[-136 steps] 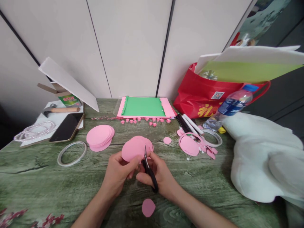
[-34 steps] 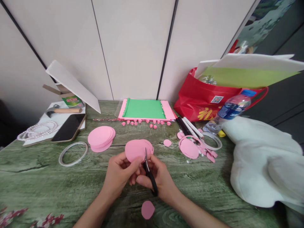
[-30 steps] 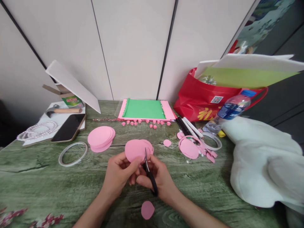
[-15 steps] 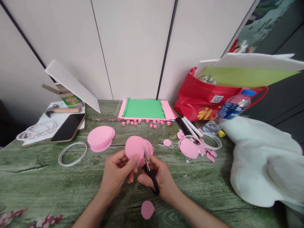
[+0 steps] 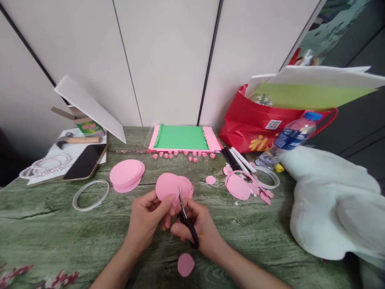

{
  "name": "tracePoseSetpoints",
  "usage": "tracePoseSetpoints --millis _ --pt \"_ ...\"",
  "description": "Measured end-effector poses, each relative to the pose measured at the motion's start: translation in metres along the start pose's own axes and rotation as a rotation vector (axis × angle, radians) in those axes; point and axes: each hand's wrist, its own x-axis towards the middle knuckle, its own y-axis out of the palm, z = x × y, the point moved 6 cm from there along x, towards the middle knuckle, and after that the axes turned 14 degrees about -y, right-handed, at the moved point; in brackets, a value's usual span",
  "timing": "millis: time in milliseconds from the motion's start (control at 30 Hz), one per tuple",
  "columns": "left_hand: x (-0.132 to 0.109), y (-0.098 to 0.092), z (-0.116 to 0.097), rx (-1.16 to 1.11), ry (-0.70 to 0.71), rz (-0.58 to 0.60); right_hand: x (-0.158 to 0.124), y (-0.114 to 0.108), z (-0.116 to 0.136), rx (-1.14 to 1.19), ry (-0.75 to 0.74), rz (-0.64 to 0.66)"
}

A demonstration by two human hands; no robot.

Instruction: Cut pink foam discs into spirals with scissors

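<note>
My left hand (image 5: 147,222) pinches a pink paper circle (image 5: 166,187) by its lower edge and holds it upright above the table. My right hand (image 5: 198,228) grips black-handled scissors (image 5: 185,216), blades pointing up into the right side of that circle. Behind it lies a small pile of pink circles (image 5: 185,186). A small pink cut-off piece (image 5: 185,265) rests on the table just below my hands.
A stack of pink circles (image 5: 126,174) and a tape ring (image 5: 90,194) lie to the left, with a phone (image 5: 85,161), beads (image 5: 45,165) and hammer (image 5: 78,139) beyond. Green and pink sheets (image 5: 181,137) sit at the back. Pink scraps (image 5: 240,185), pens (image 5: 237,158), a bottle (image 5: 288,138), red bag (image 5: 258,120) and white cloth (image 5: 333,200) fill the right.
The pink circle has been turned a little in my left hand and the scissors have shifted slightly left and up along its edge. The rest of the table is unchanged.
</note>
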Motion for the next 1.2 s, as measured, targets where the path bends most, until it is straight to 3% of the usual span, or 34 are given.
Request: tracePoseSetpoints --millis 267,500,1200 --pt "0.001 0.002 0.002 0.092 -0.037 0.027 0.002 -0.007 0.002 -0.038 -0.057 -0.037" --pt "0.001 0.001 0.003 0.098 -0.043 0.027 0.002 -0.006 0.003 -0.044 -0.016 -0.041" --pt "0.0 -0.005 0.002 -0.001 0.047 0.032 0.002 -0.011 0.001 -0.062 -0.011 -0.038"
